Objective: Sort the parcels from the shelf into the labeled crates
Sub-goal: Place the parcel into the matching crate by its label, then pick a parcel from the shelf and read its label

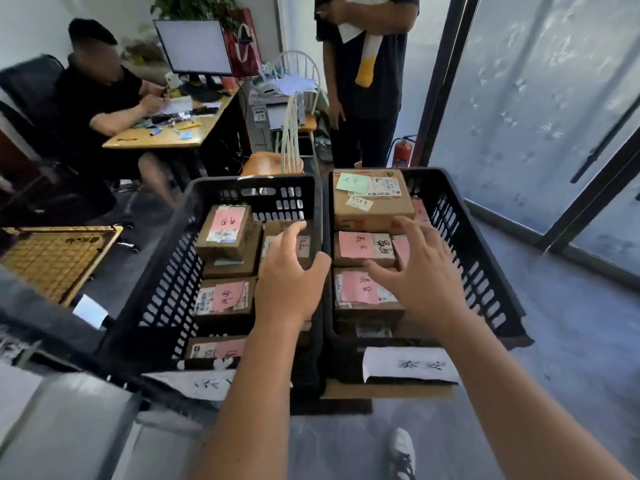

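Your two hands hover over the pair of black crates on the floor, and neither holds anything. Your left hand (289, 271) hangs with fingers loosely curved over the right side of the left crate (166, 271), above a parcel it mostly hides. Your right hand (419, 271) is spread wide over the right crate (485, 271), fingertips above the pink-labelled parcels there.

The parcels are small cardboard boxes, taped shut and packed tightly side by side. They will probably feel stiff and fairly light, with dry, grippy card that should not slip. The paper notes stuck on top look loosely attached, so keep your fingers off them.

The big box with the green note (372, 199) sits on top at the far end of the right crate. It is the largest, so take it with both hands on opposite side faces. The middle pink-labelled box (363, 249) and the near pink-labelled box (367, 292) lie touching one another, leaving little room for fingers. Tip one up by an edge before you grip it. In the left crate, the stacked box (225, 230) stands proud and is easy to take by its sides. The shelf is not in view.
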`<state>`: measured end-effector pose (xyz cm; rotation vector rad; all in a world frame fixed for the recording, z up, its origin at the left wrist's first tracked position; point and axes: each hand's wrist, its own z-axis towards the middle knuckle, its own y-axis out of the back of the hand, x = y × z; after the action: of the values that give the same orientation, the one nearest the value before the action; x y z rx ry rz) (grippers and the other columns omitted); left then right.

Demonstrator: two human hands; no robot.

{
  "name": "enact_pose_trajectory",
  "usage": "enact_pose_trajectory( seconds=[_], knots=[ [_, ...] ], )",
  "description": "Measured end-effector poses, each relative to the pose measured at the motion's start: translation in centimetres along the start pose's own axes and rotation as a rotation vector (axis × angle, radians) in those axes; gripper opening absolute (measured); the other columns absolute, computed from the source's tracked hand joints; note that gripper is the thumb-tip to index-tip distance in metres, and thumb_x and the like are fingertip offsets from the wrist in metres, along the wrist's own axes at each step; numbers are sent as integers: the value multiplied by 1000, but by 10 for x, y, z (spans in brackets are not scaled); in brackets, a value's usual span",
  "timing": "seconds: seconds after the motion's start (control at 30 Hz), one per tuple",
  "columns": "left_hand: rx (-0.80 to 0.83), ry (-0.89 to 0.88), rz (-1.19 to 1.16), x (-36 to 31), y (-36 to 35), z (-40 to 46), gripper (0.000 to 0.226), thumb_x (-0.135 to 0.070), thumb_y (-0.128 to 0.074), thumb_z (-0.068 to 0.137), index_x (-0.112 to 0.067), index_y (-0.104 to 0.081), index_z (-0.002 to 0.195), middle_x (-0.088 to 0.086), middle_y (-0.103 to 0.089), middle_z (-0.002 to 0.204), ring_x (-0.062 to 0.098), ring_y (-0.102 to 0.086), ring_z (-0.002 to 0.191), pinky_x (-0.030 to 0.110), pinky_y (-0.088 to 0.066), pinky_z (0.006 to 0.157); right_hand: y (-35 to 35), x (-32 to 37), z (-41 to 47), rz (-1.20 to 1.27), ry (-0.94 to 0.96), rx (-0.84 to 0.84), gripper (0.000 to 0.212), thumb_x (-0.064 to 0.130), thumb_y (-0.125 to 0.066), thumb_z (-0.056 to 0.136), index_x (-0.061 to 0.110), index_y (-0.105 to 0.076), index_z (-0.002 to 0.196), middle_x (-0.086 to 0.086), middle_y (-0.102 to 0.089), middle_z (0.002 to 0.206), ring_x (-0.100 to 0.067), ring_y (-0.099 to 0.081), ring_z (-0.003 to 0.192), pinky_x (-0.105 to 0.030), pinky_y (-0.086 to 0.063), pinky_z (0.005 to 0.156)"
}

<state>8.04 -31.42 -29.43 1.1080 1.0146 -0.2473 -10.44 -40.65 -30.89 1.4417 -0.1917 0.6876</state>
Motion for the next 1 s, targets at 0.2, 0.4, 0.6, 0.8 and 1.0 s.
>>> enact_pose_trajectory(
  seconds=[0.2, 0.4, 0.6, 0.8, 1.0],
  knots=[
    [-101, 60, 8, 14, 37, -61, 59, -44, -57, 99, -49, -37, 154, -16, -39, 161, 12, -44, 142, 40, -45, 106, -4, 37, -36, 45, 143, 53, 91, 75, -63, 77, 42, -26, 154, -2, -39, 154, -30, -38, 143, -51, -40, 113],
    [-354, 199, 87, 23, 72, -135, 60, -49, -58, 98, -46, -38, 154, -14, -43, 160, 14, -45, 144, 45, -46, 116, -12, 69, -66, 170, 393, 177, 90, 75, -65, 78, 46, -25, 153, 3, -39, 150, -27, -39, 140, -52, -49, 102],
    [-591, 426, 153, 16, 84, -252, 58, -44, -62, 99, -42, -43, 154, -10, -48, 157, 15, -47, 143, 48, -45, 118, -11, 95, -142, 243, 624, 364, 90, 74, -66, 78, 43, -26, 153, 0, -38, 153, -31, -36, 143, -54, -44, 108],
    [-789, 611, 193, 19, 101, -408, 60, -47, -60, 96, -46, -42, 153, -14, -45, 158, 16, -46, 144, 40, -43, 115, -2, 131, -257, 338, 913, 598, 90, 71, -69, 80, 38, -30, 154, -3, -41, 150, -32, -40, 139, -52, -46, 102],
    [-1084, 747, 256, 6, 147, -559, 56, -44, -60, 99, -49, -40, 151, -13, -45, 160, 18, -49, 141, 42, -45, 110, 31, 183, -401, 477, 1184, 721, 84, 69, -65, 79, 42, -32, 151, 1, -39, 149, -29, -41, 135, -51, -47, 102]
  ],
)
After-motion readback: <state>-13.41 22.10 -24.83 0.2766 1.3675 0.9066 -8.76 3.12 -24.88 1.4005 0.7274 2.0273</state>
